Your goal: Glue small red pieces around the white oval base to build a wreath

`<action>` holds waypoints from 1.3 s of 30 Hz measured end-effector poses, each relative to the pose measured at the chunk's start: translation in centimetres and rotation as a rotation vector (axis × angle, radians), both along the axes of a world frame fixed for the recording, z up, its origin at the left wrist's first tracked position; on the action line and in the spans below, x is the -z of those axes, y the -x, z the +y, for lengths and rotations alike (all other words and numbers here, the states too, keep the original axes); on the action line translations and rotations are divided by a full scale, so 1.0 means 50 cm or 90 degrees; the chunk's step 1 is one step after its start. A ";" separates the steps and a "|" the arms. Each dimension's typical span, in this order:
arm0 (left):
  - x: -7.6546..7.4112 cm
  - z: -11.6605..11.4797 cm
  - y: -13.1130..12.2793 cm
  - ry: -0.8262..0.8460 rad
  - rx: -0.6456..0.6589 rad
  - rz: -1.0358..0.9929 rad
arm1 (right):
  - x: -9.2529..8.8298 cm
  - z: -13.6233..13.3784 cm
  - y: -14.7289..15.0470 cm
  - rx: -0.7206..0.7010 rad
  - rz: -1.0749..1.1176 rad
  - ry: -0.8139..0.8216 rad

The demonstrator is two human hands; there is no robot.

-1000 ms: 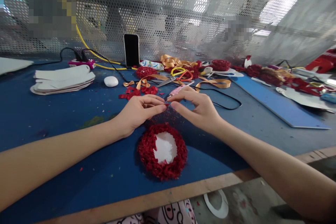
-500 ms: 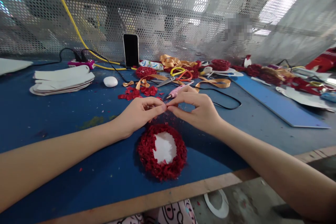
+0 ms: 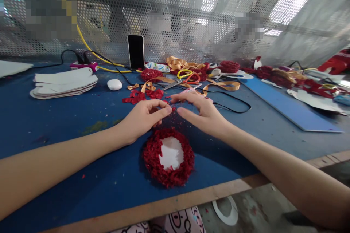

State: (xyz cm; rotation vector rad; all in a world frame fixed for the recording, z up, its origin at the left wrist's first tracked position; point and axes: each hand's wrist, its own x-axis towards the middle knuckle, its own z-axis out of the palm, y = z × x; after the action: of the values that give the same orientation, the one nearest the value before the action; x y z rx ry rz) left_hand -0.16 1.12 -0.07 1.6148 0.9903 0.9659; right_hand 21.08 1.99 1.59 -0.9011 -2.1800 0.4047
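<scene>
My left hand (image 3: 146, 117) pinches a small red petal (image 3: 173, 109) between thumb and fingertips. Just to its right, my right hand (image 3: 201, 113) has thumb and fingers spread, with nothing visible between them. Below both hands lies a round piece (image 3: 150, 154) with a thick ring of ruffled dark red petals around a white centre. Loose red petals (image 3: 135, 96) are scattered beyond the left hand. A pink glue gun (image 3: 193, 90) is partly hidden behind the right hand.
Scissors (image 3: 175, 83) with yellow and orange handles lie among gold ribbons (image 3: 224, 86). A phone (image 3: 136, 51) stands against the perforated screen. White cut-outs (image 3: 64, 83) are stacked at left beside a white oval case (image 3: 114, 84). A blue board (image 3: 287, 105) lies at right.
My right thumb and fingers have parted and come away from the left fingertips. The red petal now shows at the left hand. The round piece has stayed put.
</scene>
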 end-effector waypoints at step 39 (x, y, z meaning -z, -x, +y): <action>0.002 0.001 -0.001 0.020 -0.044 -0.055 | -0.015 0.026 -0.026 0.262 -0.011 0.000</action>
State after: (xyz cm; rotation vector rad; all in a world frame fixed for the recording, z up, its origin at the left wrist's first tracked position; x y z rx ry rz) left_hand -0.12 1.16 -0.19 1.5086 1.0030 1.0523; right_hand 22.37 3.28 2.35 -1.3197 -1.9431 0.1947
